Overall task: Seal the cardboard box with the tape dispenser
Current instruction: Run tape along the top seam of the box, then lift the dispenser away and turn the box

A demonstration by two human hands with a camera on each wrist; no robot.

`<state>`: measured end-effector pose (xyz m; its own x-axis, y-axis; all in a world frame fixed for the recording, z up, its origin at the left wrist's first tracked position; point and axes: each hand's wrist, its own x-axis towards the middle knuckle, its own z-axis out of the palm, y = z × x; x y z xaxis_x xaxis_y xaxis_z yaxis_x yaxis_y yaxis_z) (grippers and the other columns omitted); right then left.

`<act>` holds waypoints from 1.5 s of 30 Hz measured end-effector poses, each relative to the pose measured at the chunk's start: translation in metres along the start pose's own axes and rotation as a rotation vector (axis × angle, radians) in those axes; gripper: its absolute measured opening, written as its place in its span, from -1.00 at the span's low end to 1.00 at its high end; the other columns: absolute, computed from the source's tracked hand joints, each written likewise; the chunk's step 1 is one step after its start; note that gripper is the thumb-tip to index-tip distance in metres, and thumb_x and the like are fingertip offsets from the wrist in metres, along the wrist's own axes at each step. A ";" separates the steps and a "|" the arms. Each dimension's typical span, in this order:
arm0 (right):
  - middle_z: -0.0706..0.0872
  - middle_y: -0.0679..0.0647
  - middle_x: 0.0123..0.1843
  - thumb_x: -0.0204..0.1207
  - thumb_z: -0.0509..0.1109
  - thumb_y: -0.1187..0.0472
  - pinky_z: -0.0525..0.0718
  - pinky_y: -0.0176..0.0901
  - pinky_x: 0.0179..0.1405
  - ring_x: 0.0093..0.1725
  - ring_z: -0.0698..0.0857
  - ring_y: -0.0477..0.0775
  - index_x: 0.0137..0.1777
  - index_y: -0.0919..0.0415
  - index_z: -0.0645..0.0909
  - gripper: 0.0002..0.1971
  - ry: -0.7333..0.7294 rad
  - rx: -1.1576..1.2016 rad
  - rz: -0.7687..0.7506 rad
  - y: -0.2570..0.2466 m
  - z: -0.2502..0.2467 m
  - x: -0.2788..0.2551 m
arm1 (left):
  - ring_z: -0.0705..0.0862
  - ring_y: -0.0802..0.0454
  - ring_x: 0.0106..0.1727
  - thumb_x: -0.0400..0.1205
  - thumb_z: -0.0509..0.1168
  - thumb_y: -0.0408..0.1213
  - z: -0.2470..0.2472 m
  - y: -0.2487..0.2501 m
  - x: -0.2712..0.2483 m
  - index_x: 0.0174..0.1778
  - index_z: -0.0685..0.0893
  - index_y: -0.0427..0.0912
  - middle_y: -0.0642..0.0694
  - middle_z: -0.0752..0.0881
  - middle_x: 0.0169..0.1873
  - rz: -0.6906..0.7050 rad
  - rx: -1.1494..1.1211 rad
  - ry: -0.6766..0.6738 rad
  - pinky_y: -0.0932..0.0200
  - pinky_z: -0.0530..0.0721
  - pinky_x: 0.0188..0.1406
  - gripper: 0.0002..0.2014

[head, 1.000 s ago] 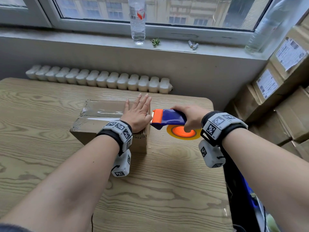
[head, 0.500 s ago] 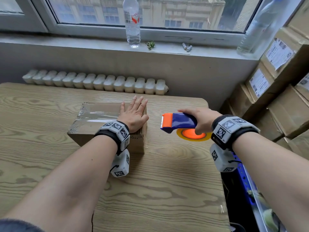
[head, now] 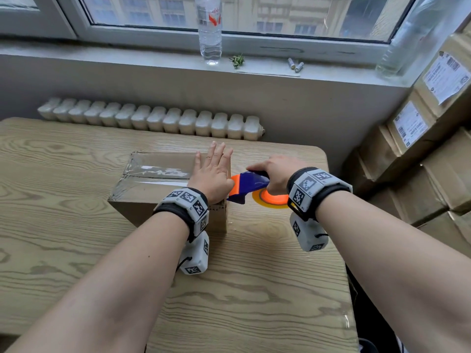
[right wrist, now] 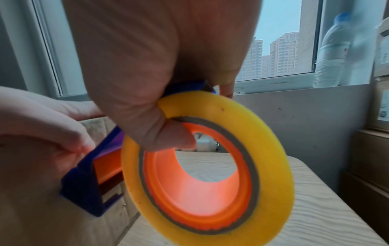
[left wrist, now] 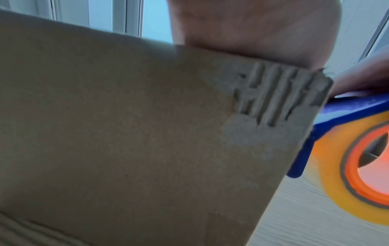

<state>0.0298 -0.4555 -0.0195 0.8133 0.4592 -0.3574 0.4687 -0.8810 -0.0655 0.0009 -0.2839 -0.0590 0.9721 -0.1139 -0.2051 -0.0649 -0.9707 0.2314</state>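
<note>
A brown cardboard box (head: 153,184) lies on the wooden table (head: 254,289), with clear tape over its top seam. My left hand (head: 212,171) lies flat on the right end of the box top, fingers straight. My right hand (head: 276,171) grips the blue and orange tape dispenser (head: 248,186), whose orange front edge touches the box's right end beside my left hand. The yellow tape roll (right wrist: 210,164) with its orange core fills the right wrist view, my thumb hooked in the core. The left wrist view shows the box's front wall (left wrist: 147,133) and the tape dispenser (left wrist: 347,149) at its right corner.
A water bottle (head: 209,29), a small green sprig and two batteries (head: 295,64) sit on the window sill. A white radiator (head: 153,121) runs behind the table. Stacked cardboard boxes (head: 428,149) with labels stand at the right, close to the table's right edge.
My right hand has brought the dispenser leftward from over the table to the box's right end. My left hand stays flat on the box.
</note>
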 end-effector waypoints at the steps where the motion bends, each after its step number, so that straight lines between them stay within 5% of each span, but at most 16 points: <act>1: 0.68 -0.05 0.23 0.44 0.32 0.19 0.67 0.03 0.13 0.21 0.62 0.10 0.48 -0.23 0.40 -0.40 0.000 0.005 -0.002 -0.001 -0.001 0.002 | -0.36 0.03 0.68 0.59 0.07 -0.22 0.001 0.000 0.000 0.68 -0.16 -0.05 -0.01 -0.23 0.69 0.004 -0.006 0.004 -0.19 -0.37 0.62 -0.24; 9: 0.70 -0.05 -0.26 0.20 0.23 0.27 0.61 -0.14 -0.24 -0.17 0.65 0.13 0.02 -0.12 0.67 -0.57 -0.091 0.102 0.117 -0.006 -0.001 0.009 | -0.33 0.03 0.68 0.59 0.05 -0.24 0.001 0.001 -0.001 0.68 -0.13 -0.05 0.00 -0.20 0.69 0.002 -0.007 0.025 -0.19 -0.38 0.61 -0.26; 14: 0.71 -0.01 -0.14 0.36 0.24 0.16 0.54 -0.17 -0.28 -0.13 0.64 0.14 0.02 -0.06 0.65 -0.73 -0.166 0.038 0.183 -0.008 0.022 0.008 | -0.29 0.04 0.69 0.57 0.12 -0.21 -0.001 0.002 -0.001 0.68 -0.12 -0.04 0.02 -0.15 0.69 -0.008 0.011 0.016 -0.20 -0.37 0.62 -0.22; 18: 0.68 0.04 -0.12 0.32 0.28 0.16 0.60 -0.10 -0.12 -0.09 0.63 0.17 0.04 0.02 0.59 -0.73 -0.048 0.208 0.327 0.004 0.017 0.007 | -0.17 0.01 0.70 0.47 0.30 -0.07 -0.004 0.002 0.001 0.68 -0.04 -0.04 -0.03 0.02 0.67 0.001 -0.045 0.048 -0.19 -0.33 0.60 -0.10; 23: 0.61 0.08 -0.19 0.37 0.27 0.19 0.35 -0.17 -0.34 -0.13 0.57 0.23 0.09 0.10 0.46 -0.73 0.207 0.391 0.477 0.013 -0.011 0.004 | -0.28 0.06 0.69 0.55 0.21 0.23 -0.023 -0.020 0.004 0.69 -0.16 0.03 0.04 -0.16 0.69 -0.045 -0.258 0.107 -0.27 -0.32 0.62 -0.09; 30: 0.62 0.09 -0.05 0.28 0.42 0.24 0.32 -0.21 -0.45 -0.12 0.54 0.13 0.07 0.09 0.49 -0.66 0.280 0.762 0.547 -0.008 -0.037 0.015 | -0.35 -0.03 0.68 0.32 0.18 0.52 -0.035 -0.078 -0.011 0.66 -0.21 0.21 -0.02 -0.31 0.68 -0.167 0.016 -0.092 -0.48 -0.31 0.53 0.09; 33: 0.61 0.09 -0.04 0.26 0.44 0.25 0.38 -0.20 -0.41 -0.09 0.55 0.13 0.09 0.10 0.51 -0.62 0.290 0.804 0.547 -0.023 -0.039 0.018 | -0.14 -0.03 0.71 0.33 0.20 0.50 -0.038 -0.089 -0.016 0.67 -0.16 0.17 -0.03 -0.13 0.70 -0.173 0.045 -0.085 -0.42 -0.18 0.58 0.08; 38: 0.61 0.09 -0.05 0.27 0.42 0.26 0.35 -0.23 -0.44 -0.09 0.55 0.15 0.08 0.07 0.49 -0.63 0.337 0.779 0.583 -0.040 -0.045 0.014 | 0.37 -0.06 0.51 0.46 0.23 0.36 -0.052 -0.112 -0.021 0.52 0.35 0.12 -0.03 0.49 0.45 -0.154 0.111 0.032 -0.22 0.26 0.48 -0.27; 45: 0.63 0.12 0.00 0.29 0.40 0.27 0.40 -0.17 -0.29 -0.07 0.57 0.18 0.16 0.10 0.51 -0.59 0.378 0.757 0.627 -0.061 -0.052 0.008 | 0.55 -0.15 0.33 0.58 0.21 0.18 -0.062 -0.139 -0.031 0.24 0.60 -0.05 -0.13 0.67 0.24 -0.279 0.127 0.094 -0.13 0.40 0.35 -0.54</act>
<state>0.0258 -0.3920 0.0303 0.9513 -0.2129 -0.2230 -0.3051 -0.7547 -0.5808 -0.0060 -0.1326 -0.0259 0.9726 0.1745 -0.1538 0.1851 -0.9810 0.0574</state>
